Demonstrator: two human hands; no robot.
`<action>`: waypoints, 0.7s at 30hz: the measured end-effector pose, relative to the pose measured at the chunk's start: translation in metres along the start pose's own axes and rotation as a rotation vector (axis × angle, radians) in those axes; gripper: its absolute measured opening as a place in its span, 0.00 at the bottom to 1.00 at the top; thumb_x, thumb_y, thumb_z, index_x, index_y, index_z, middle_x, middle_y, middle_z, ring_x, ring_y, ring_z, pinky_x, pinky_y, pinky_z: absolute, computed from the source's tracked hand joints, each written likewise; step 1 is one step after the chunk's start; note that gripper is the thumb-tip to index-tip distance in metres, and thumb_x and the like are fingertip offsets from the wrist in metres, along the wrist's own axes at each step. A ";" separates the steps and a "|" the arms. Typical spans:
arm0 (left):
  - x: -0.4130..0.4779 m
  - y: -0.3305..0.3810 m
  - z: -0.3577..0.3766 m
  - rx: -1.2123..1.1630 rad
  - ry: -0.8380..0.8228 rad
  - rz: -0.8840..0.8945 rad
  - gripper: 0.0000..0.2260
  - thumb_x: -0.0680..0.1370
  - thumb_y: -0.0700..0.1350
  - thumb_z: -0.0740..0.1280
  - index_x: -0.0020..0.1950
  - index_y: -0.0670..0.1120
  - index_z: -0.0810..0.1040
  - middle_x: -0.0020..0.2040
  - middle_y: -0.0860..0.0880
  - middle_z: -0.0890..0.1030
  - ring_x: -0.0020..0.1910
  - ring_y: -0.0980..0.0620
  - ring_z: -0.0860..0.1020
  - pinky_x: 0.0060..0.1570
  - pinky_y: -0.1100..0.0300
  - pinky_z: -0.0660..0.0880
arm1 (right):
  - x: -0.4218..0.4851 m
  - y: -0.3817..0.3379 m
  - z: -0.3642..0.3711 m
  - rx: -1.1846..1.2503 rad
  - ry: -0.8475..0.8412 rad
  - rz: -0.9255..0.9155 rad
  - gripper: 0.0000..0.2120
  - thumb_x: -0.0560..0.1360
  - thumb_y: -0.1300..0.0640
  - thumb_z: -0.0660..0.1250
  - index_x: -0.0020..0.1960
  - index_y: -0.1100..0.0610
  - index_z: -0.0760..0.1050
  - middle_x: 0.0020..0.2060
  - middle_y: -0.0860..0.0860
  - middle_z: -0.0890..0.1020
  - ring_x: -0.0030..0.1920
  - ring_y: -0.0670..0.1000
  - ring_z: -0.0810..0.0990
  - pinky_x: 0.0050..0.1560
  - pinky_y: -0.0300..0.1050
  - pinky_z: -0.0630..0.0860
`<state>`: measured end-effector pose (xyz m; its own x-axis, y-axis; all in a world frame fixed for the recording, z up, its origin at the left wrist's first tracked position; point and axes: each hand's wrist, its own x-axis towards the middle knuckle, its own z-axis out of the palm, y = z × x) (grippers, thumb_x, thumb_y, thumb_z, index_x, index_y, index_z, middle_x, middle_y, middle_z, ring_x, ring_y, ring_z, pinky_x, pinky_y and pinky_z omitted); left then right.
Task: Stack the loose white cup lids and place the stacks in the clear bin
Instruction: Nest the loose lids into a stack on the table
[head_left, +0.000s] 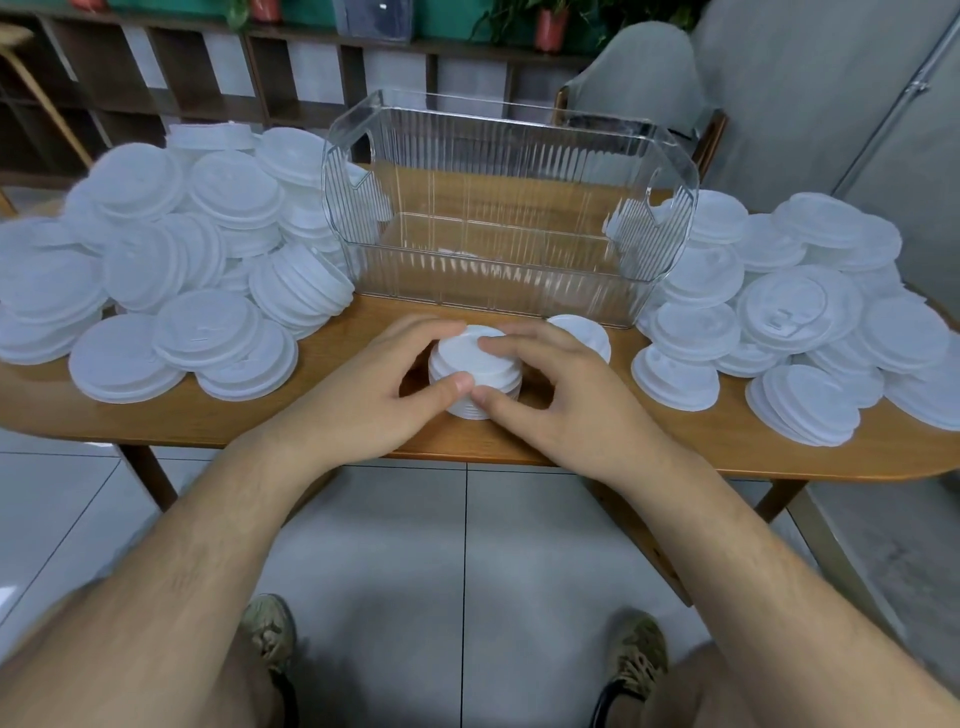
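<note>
Bottom of frame: two camouflage-patterned shoes (270, 631) on the grey tiled floor (467, 545). Bare forearms reach up toward the centre.

Centre, near edge of the light brown wooden worktop (156, 415): a short stack of white round plastic cup lids (475, 364) stands upright on the wood.
- The left hand (363, 384) grips it from the left, the right hand (566, 400) from the right.
- Fingers of both hands are curled round the stack. Left fingers (431, 327) lie on the far upper rim. Right fingers (519, 344) lie across the top.
- Both thumbs press the near side, tips almost touching.

Just behind the right hand: a second stack of white lids (584, 327) on the worktop, partly hidden by the fingers.

Middle of frame: a clear ribbed plastic bin with cut-out handles (498, 280), upright with its top open, just behind both stacks. Contents cannot be read through the ribbed wall.

Left of the bin: a large heap of loose white lids (182, 249), overlapping, running out to the left edge of the frame.

Right of the bin: a second heap of loose white lids (810, 312), running out to the right edge.

Top of frame, beyond the worktop:
- Upper left: dark wooden shelf unit (208, 88).
- Upper right: grey chair (639, 78).
- Along the top edge: red plant pots (550, 28).
</note>
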<state>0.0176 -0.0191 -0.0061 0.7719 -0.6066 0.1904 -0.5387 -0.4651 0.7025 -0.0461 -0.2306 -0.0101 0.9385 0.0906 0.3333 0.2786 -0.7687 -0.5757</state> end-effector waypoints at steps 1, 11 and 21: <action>0.000 0.000 0.000 0.001 -0.002 -0.001 0.26 0.78 0.60 0.63 0.75 0.55 0.69 0.70 0.63 0.69 0.70 0.66 0.67 0.73 0.57 0.67 | -0.001 0.001 -0.001 0.001 -0.019 0.003 0.24 0.77 0.44 0.72 0.71 0.51 0.76 0.69 0.44 0.74 0.69 0.39 0.70 0.69 0.29 0.63; 0.004 0.001 0.006 0.009 0.033 0.006 0.34 0.73 0.70 0.67 0.76 0.60 0.65 0.72 0.63 0.68 0.73 0.62 0.66 0.73 0.52 0.67 | 0.004 0.010 -0.009 -0.466 0.365 0.166 0.21 0.74 0.46 0.63 0.59 0.59 0.80 0.52 0.55 0.83 0.60 0.60 0.74 0.61 0.51 0.70; 0.006 0.004 0.007 0.050 0.032 -0.036 0.38 0.69 0.66 0.69 0.77 0.58 0.64 0.72 0.62 0.68 0.70 0.62 0.67 0.73 0.55 0.67 | 0.009 0.018 -0.007 -0.588 0.148 0.362 0.23 0.80 0.43 0.62 0.68 0.56 0.76 0.62 0.60 0.77 0.69 0.62 0.66 0.69 0.53 0.62</action>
<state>0.0173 -0.0291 -0.0075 0.8012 -0.5680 0.1882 -0.5259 -0.5184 0.6743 -0.0336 -0.2485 -0.0122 0.9022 -0.2902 0.3190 -0.2414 -0.9528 -0.1841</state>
